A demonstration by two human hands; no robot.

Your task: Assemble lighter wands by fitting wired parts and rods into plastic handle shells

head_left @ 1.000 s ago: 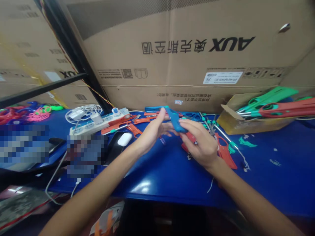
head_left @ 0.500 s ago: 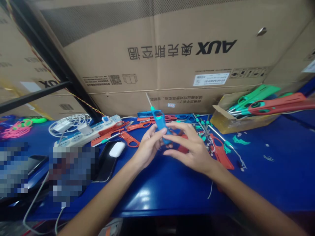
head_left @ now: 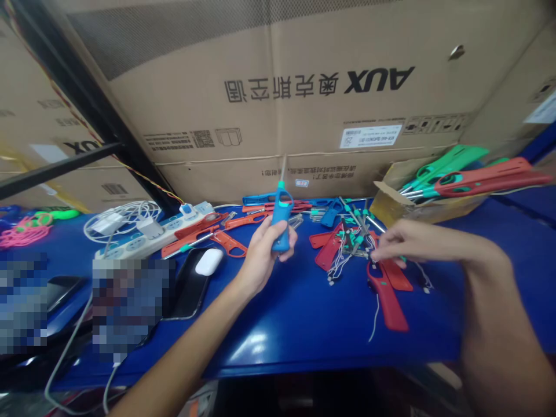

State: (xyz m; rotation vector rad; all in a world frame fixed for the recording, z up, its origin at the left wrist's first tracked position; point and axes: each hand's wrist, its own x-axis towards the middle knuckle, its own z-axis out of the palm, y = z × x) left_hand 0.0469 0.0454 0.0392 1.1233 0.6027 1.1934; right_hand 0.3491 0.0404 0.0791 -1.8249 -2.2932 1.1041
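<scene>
Left hand [head_left: 264,255] is clamped on the lower end of a blue lighter body [head_left: 281,217], held upright, right of the power strip [head_left: 147,238]. Right hand [head_left: 403,243], farther right of that strip, touches a heap of red shells and wired rods [head_left: 351,246]; whether it grips anything, I cannot tell.

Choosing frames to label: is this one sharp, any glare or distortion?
Head view: left hand and blue tool fairly sharp; right hand slightly motion-blurred; glare patch on the blue table near its front edge; wide lens bows the cardboard box; pixelated blocks at left.
</scene>
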